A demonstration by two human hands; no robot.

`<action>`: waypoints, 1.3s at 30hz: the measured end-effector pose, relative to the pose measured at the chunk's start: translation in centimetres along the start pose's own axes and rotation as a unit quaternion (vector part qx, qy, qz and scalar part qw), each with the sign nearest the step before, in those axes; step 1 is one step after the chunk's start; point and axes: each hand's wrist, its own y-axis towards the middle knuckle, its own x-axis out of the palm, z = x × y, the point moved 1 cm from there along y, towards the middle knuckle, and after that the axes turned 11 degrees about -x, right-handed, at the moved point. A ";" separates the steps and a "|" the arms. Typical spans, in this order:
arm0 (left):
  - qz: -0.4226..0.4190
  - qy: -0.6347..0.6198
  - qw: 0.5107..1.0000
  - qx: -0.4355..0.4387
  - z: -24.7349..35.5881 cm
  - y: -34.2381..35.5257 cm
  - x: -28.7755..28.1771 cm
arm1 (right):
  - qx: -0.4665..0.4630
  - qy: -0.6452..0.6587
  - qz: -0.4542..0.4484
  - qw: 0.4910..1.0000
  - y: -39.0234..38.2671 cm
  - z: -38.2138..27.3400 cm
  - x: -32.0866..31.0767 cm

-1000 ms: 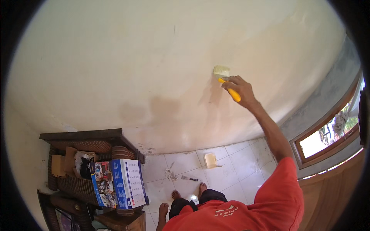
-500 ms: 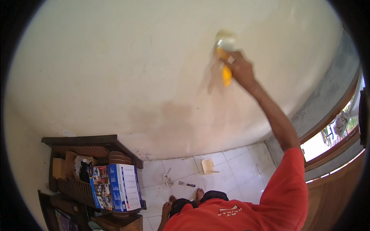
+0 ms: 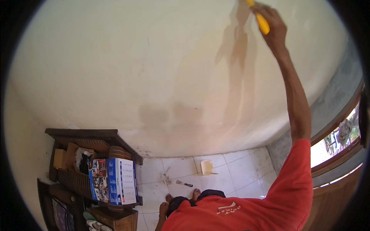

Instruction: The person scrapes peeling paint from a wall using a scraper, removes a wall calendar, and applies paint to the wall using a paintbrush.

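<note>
High against the pale wall point(image 3: 127, 57), my right hand point(image 3: 274, 27) is closed around the yellow handle of a paintbrush point(image 3: 263, 24). The brush's head lies beyond the upper edge of the picture. A shadow of the arm and brush falls on the wall to the left of them. My left hand point(image 3: 163, 209) hangs low beside my body, above the floor; its fingers are too small and dark to make out. On the floor tiles below the wall sit a cream tray point(image 3: 207, 167), with a thin stick-like piece at its side, and a flat scraper-like tool point(image 3: 184, 183) with a dark handle.
At the left stands a dark wooden slatted bench point(image 3: 83, 133) bearing a blue and white printed box point(image 3: 119, 181) and smaller cartons. A wooden cabinet point(image 3: 115, 221) is nearer. Light debris point(image 3: 166, 178) dots the floor. A wood-framed window point(image 3: 339, 134) is at the right.
My right hand has moved up and to the right with the paintbrush, whose pale bristles have gone out of the picture. The left hand stays low by my body.
</note>
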 end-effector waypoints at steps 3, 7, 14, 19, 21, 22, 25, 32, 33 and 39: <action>-0.004 0.010 1.000 -0.003 0.5 -1.8 2.1 | -0.068 -0.092 -0.213 0.970 -7.7 -3.8 2.0; 0.007 0.044 0.999 0.001 2.7 -3.8 3.5 | -0.130 0.130 -0.300 0.936 -11.9 -7.9 0.6; -0.004 0.043 0.999 0.019 7.2 -7.9 4.0 | 0.144 0.212 -0.214 0.943 3.3 6.7 -8.0; -0.003 0.033 0.997 0.063 11.3 -9.0 3.2 | 0.044 -0.016 0.004 0.999 10.7 14.7 -12.5; 0.000 0.035 0.996 0.076 13.4 -9.0 3.2 | -0.019 -0.040 0.018 0.999 8.0 16.1 -12.2; -0.001 0.035 0.996 0.082 14.5 -9.3 3.4 | -0.044 -0.044 -0.008 0.998 5.6 15.5 -11.1; -0.008 0.042 0.995 0.093 18.0 -10.9 4.0 | -0.067 0.002 -0.199 0.978 -4.4 8.9 -7.9; -0.021 0.071 0.992 0.103 26.0 -17.0 1.7 | 0.168 0.297 -0.158 0.927 1.2 14.9 -16.6; -0.020 0.071 0.991 0.107 26.8 -17.5 1.4 | 0.185 0.268 -0.127 0.937 4.0 19.0 -17.5; -0.016 0.073 0.990 0.122 26.3 -18.1 0.6 | 0.056 -0.036 0.034 0.997 11.1 23.6 -23.4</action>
